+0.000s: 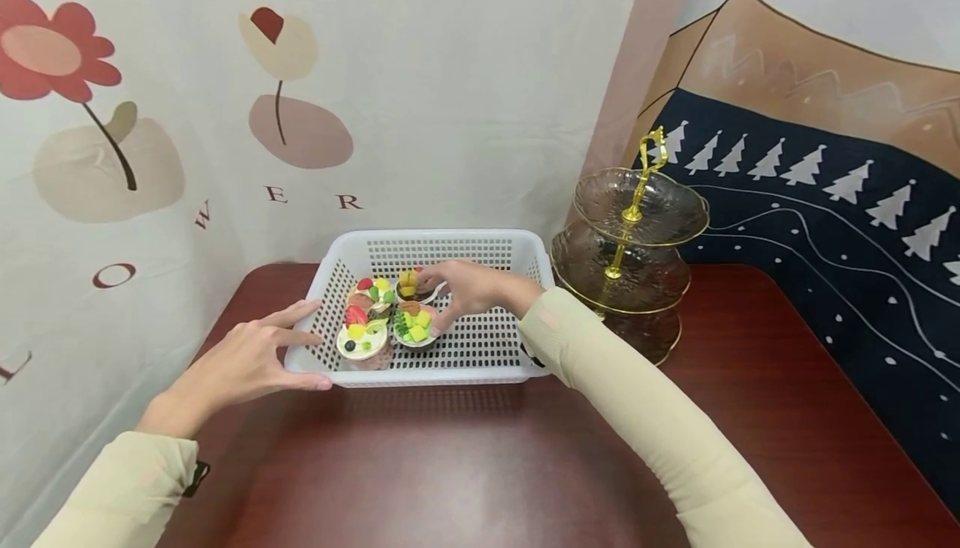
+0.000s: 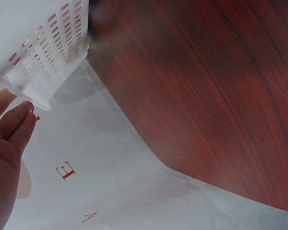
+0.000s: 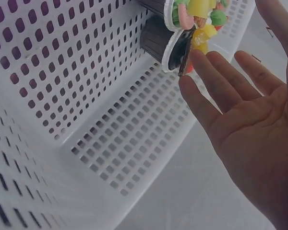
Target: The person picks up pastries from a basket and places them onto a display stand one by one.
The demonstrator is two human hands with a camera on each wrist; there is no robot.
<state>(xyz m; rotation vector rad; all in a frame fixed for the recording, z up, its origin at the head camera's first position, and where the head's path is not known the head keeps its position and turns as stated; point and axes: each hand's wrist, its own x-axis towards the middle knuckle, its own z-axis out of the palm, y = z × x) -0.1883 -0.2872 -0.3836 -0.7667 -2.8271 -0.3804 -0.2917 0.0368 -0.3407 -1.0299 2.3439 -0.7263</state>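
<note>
Fingers of the right hand are standing apart and nearly straight, clamping nothing; their tips are lying at the dark round cup with yellow pieces, firm contact not being discernible. This cup is sitting inside the white perforated plastic basket, left of centre, at twelve o'clock from the dark cup topped with green and pale cubes. Fingers of the left hand are also standing apart, resting at the basket's rim around nine o'clock. Towards nine o'clock from the dark cups, a cream-topped clear cup and another fruit-topped cup are crowding close.

Risks, as judged: fingers closing in this tight cluster could be knocking a neighbouring cup over; pinching by the toppings rather than the wall could be loosening pieces; light bracing could be letting the basket slide on the brown wood-grain surface. A gold-trimmed three-tier glass stand is standing towards two o'clock, near the right sleeve; a wide elbow swing could be striking it.
</note>
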